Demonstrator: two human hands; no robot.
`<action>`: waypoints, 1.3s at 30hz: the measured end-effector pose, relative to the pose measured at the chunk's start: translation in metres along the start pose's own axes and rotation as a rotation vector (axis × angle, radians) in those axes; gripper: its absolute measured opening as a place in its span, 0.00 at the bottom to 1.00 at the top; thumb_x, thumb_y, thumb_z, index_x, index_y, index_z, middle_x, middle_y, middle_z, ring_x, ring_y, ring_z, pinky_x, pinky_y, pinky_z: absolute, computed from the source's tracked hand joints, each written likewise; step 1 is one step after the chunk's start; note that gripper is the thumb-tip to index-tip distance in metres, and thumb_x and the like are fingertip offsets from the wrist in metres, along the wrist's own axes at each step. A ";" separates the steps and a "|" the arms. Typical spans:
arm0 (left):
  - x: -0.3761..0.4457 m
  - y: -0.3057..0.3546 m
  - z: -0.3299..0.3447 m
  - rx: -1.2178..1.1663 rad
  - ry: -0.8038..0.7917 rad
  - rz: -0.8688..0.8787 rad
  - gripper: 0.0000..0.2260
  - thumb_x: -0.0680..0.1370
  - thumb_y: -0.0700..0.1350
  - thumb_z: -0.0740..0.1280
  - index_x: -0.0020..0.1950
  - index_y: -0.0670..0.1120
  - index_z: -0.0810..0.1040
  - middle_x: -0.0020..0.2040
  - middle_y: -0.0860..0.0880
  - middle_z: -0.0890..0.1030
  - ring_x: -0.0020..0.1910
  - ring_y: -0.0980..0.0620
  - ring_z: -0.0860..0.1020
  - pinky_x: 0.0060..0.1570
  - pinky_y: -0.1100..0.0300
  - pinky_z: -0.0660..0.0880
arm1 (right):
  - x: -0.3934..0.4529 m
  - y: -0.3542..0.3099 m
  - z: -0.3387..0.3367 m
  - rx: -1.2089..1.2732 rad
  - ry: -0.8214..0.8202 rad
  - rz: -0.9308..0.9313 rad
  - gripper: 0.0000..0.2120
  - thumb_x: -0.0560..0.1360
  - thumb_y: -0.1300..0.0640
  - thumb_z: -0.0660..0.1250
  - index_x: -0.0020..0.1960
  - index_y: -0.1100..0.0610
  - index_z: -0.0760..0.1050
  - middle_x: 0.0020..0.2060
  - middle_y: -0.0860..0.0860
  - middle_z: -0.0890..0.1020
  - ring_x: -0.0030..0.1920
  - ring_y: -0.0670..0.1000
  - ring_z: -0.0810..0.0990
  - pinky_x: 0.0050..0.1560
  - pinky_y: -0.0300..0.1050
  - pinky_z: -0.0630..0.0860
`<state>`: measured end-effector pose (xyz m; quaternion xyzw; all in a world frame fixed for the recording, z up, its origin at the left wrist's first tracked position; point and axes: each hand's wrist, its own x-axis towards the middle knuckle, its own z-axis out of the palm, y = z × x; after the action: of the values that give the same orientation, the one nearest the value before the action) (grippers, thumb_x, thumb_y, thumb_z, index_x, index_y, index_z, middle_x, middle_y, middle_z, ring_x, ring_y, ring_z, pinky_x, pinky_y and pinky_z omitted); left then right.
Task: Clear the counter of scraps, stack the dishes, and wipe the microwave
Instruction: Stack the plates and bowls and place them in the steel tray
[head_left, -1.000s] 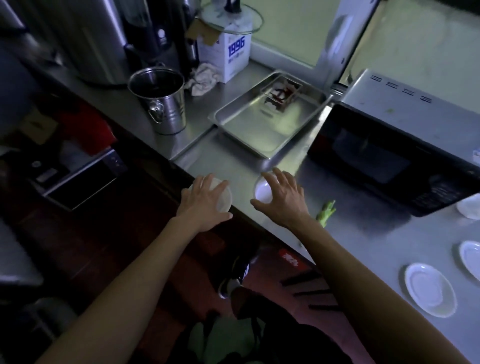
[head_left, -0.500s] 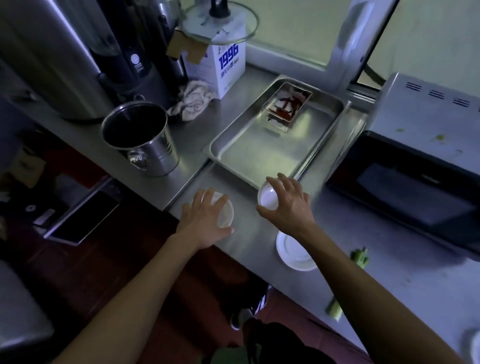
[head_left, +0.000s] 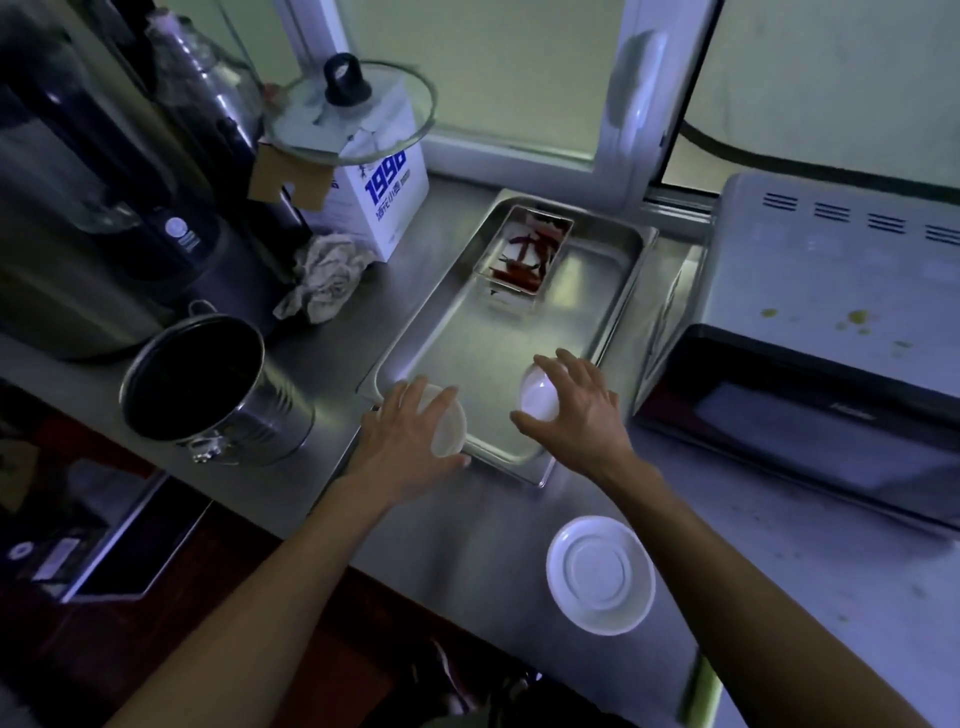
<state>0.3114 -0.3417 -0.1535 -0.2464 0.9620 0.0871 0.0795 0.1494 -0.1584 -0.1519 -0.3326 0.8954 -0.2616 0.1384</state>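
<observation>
1. Both hands have moved forward since a moment ago. Back then they held the two small white dishes over the near edge of the counter (head_left: 498, 519). Now both dishes hang over the near end of the metal tray (head_left: 587, 291).

2. The left hand (head_left: 410, 441) grips the left dish (head_left: 451, 426) from above. Its fingers are spread and curled round the rim, with the thumb underneath.

3. The right hand (head_left: 576, 410) grips the right dish (head_left: 537, 397) the same way — fingers bent over the far rim, thumb on the near side.

4. I think this means the dishes are being taken to the tray to be stacked there. I cannot tell if either dish touches the tray yet.

5. A third dish, the white plate (head_left: 600, 574), sits upside down on the counter near the right arm. It still waits to be picked up.

6. The held dishes are round, so they have no long side. Each one is tipped — the right dish shows its open bowl toward the left, and the left dish tilts toward the right, so they lean toward each other.

7. The tray does have a long side. It runs away from the person, toward the window.

8. The microwave (head_left: 831, 291) sits just right of the tray. Its top has yellow spots, so wiping is not done.
</observation>
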 end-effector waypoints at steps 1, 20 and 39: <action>0.007 0.001 -0.001 -0.003 -0.010 0.014 0.42 0.69 0.70 0.67 0.77 0.61 0.53 0.79 0.50 0.52 0.77 0.45 0.51 0.69 0.39 0.63 | 0.001 0.002 -0.001 0.001 0.002 0.013 0.39 0.71 0.37 0.71 0.77 0.45 0.61 0.78 0.48 0.60 0.77 0.55 0.56 0.71 0.58 0.62; 0.180 -0.029 0.010 -0.071 -0.173 0.266 0.42 0.71 0.66 0.69 0.78 0.60 0.50 0.81 0.51 0.47 0.79 0.44 0.46 0.71 0.33 0.55 | 0.059 -0.019 0.031 -0.022 0.078 0.267 0.38 0.71 0.36 0.71 0.76 0.43 0.62 0.78 0.47 0.61 0.77 0.53 0.56 0.70 0.61 0.62; 0.270 -0.022 0.042 -0.015 -0.266 0.383 0.43 0.73 0.67 0.66 0.80 0.58 0.48 0.82 0.48 0.44 0.80 0.42 0.43 0.74 0.33 0.52 | 0.113 -0.006 0.054 0.037 0.141 0.429 0.38 0.70 0.37 0.72 0.75 0.42 0.62 0.78 0.47 0.60 0.77 0.53 0.57 0.71 0.62 0.61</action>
<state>0.0930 -0.4762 -0.2502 -0.0464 0.9716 0.1396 0.1856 0.0915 -0.2582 -0.2016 -0.1128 0.9482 -0.2651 0.1342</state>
